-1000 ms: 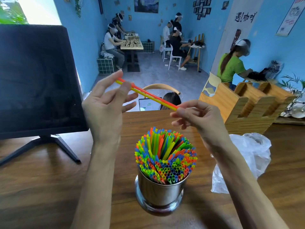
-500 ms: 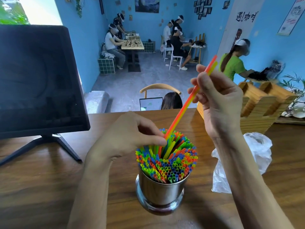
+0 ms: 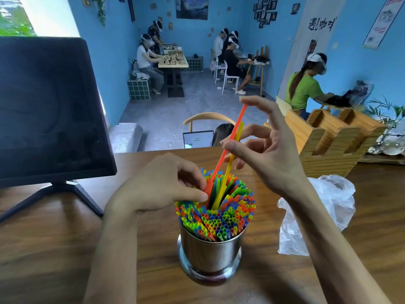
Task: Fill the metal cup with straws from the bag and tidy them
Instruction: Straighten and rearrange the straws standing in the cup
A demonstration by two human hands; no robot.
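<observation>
Straws (image 3: 215,218) fill the metal cup (image 3: 211,253) on the worktop (image 3: 54,249), left hand (image 3: 162,185) pinching an orange straw (image 3: 228,148) at its base, right hand (image 3: 265,154) loosely spread beside a yellow one (image 3: 230,165).

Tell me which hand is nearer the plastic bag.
Right. The right hand is raised above and left of the plastic bag; the left hand is across the metal cup.

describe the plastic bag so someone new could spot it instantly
Start at the metal cup packed with coloured straws near the front of the wooden table. Just right of it, under the right forearm, lies the plastic bag. It is the only crumpled, translucent white thing there.
</observation>
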